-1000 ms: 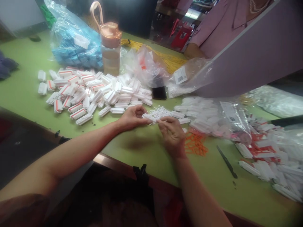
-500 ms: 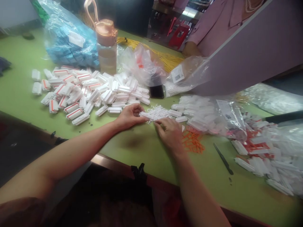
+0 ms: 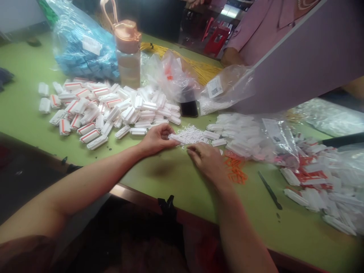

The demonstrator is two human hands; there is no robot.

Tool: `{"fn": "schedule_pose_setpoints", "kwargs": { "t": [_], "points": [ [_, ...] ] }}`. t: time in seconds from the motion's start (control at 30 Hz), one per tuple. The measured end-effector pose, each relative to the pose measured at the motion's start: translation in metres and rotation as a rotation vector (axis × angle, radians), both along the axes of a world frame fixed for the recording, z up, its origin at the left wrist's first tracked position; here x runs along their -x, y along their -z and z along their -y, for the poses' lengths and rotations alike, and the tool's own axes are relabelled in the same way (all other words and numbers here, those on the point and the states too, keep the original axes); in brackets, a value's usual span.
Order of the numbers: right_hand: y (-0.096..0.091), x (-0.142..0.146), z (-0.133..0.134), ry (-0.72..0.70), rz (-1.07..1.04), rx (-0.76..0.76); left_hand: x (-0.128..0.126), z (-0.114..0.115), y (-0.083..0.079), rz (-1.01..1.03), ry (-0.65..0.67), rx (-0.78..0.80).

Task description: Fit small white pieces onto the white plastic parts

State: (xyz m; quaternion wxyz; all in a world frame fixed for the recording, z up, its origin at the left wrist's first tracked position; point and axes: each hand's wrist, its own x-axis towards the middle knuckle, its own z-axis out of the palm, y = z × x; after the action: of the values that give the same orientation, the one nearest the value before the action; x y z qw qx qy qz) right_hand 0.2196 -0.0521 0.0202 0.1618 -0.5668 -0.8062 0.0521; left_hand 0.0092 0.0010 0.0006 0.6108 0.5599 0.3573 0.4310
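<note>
My left hand [image 3: 158, 139] is closed, thumb and fingers pinching one end of a white oblong plastic housing [image 3: 176, 139] just above the table. Right beside that housing lies a heap of tiny white plastic parts [image 3: 192, 133]. My right hand [image 3: 207, 158] rests at the near edge of the heap, thumb and forefinger pressed together. Whatever it pinches is too small to make out. Orange plastic strips [image 3: 236, 170] lie to the right of my right hand. Two white housings [image 3: 218, 142] sit just beyond it.
Finished-looking white housings [image 3: 99, 110], some red-striped, are piled on the left. Behind stand a bottle [image 3: 128, 57], a bag of blue parts [image 3: 85, 53] and a phone [image 3: 189, 109]. A craft knife [image 3: 270, 190] and more housings [image 3: 318, 189] lie right. A person [image 3: 256, 34] is across the table.
My right hand has shifted slightly right and toward me, its fingertips a little farther from the housing. My left hand keeps its hold in nearly the same place.
</note>
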Motion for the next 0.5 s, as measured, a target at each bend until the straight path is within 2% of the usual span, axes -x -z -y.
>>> {"fn": "schedule_pose_setpoints", "kwargs": {
  "t": [0.3, 0.5],
  "points": [
    [0.009, 0.02, -0.004, 0.021, 0.023, -0.044, 0.0, -0.001, 0.003, 0.012, 0.03, 0.005],
    [0.003, 0.009, 0.001, 0.066, -0.037, -0.031, 0.0, 0.0, 0.003, 0.001, 0.023, -0.003]
  ]
}}
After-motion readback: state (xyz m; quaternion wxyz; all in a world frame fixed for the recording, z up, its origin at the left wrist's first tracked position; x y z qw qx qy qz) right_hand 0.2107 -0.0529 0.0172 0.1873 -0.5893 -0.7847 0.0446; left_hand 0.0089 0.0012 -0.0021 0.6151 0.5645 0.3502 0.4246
